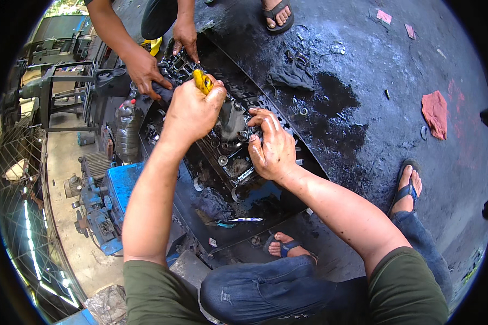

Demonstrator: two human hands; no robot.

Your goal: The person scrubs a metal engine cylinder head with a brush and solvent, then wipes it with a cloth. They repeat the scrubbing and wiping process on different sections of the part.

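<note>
My left hand [192,111] is closed around a yellow handle [202,81], which looks like a brush's. Below that fist a grey, blurred shape [233,123], perhaps its bristles, lies against an oily metal engine part [238,111]. My right hand [271,143] grips the part's right side with bent fingers. Underneath is a black, oil-wetted metal tray [303,192] holding rings and small metal pieces. Across from me, another person's hand [185,38] rests on the part's far end. That person's other hand [146,70] presses a dark cloth [161,91] beside it.
A toothbrush [245,219] and a dark rag [212,205] lie in the tray's near end. On the left stand a plastic bottle [127,130] and a blue machine [100,214]. Dark oil [336,108] stains the floor at right, near a red cloth [435,115].
</note>
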